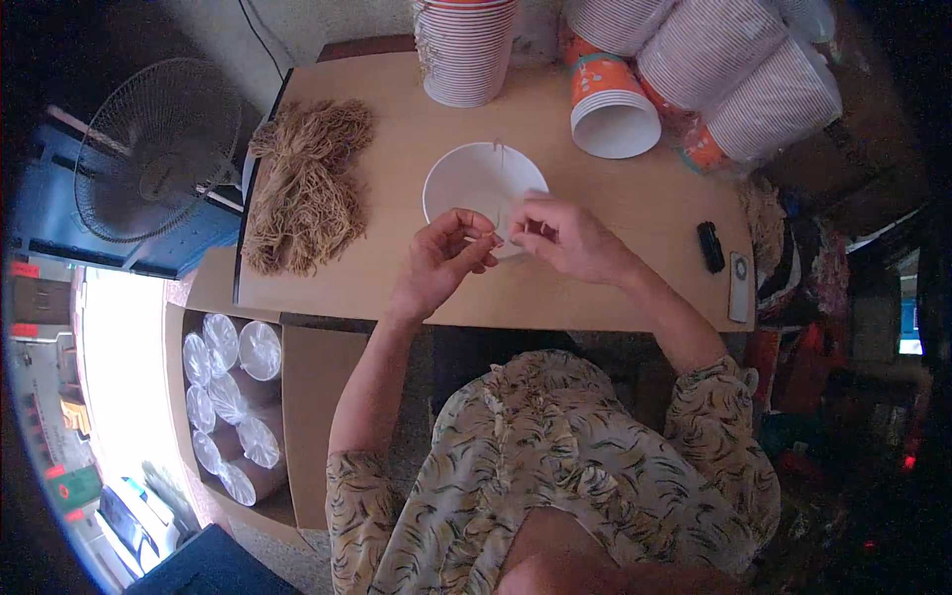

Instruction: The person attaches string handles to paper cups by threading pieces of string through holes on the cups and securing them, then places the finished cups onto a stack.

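Note:
A white paper bowl (474,181) stands on the wooden table (397,278), right in front of me. A thin tan string (502,174) crosses the bowl's inside. My left hand (441,260) pinches the string's near end at the bowl's front rim. My right hand (565,236) grips the bowl's front right rim, its fingertips close to those of my left hand.
A heap of tan string loops (305,188) lies at the table's left. Stacks of paper bowls (466,48) (615,99) (764,94) stand and lie along the far edge. A black object (710,246) and a white remote (740,286) lie right. A fan (149,149) and a carton of wrapped bowl stacks (233,407) are left.

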`<state>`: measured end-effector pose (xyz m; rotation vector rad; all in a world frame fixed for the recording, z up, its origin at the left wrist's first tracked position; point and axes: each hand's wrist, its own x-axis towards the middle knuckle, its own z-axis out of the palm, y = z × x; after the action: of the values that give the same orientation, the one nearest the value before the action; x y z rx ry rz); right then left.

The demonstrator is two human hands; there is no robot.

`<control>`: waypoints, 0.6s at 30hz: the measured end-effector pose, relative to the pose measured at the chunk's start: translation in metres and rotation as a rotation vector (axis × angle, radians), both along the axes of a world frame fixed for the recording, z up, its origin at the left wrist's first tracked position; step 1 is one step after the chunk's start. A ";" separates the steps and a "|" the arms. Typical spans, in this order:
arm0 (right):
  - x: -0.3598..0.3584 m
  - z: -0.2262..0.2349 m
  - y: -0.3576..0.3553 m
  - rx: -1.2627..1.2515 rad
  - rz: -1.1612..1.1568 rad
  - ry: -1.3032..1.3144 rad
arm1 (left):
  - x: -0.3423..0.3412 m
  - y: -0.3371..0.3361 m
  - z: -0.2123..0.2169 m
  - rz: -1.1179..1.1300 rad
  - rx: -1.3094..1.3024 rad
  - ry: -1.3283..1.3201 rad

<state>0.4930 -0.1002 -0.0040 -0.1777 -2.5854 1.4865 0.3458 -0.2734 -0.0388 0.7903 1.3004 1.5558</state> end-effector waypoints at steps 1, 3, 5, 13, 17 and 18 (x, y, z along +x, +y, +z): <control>-0.004 0.002 -0.002 0.137 0.025 0.234 | 0.000 0.000 0.002 -0.022 -0.012 0.038; -0.009 0.000 -0.004 0.054 0.019 0.162 | 0.000 0.000 0.006 -0.042 -0.022 0.078; -0.011 -0.001 -0.002 -0.029 0.016 0.088 | 0.003 0.000 0.008 -0.032 -0.065 0.045; -0.010 0.001 0.001 -0.274 -0.004 -0.046 | -0.001 -0.002 0.003 -0.074 -0.005 -0.051; -0.012 -0.002 0.007 -0.304 0.006 0.014 | -0.001 -0.001 0.001 -0.081 0.035 -0.022; -0.013 -0.002 0.007 -0.308 0.001 0.013 | -0.003 -0.001 -0.002 -0.077 0.036 -0.022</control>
<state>0.4801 -0.0936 -0.0061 -0.2010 -2.3317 1.8716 0.3426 -0.2741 -0.0408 0.8340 1.2152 1.5263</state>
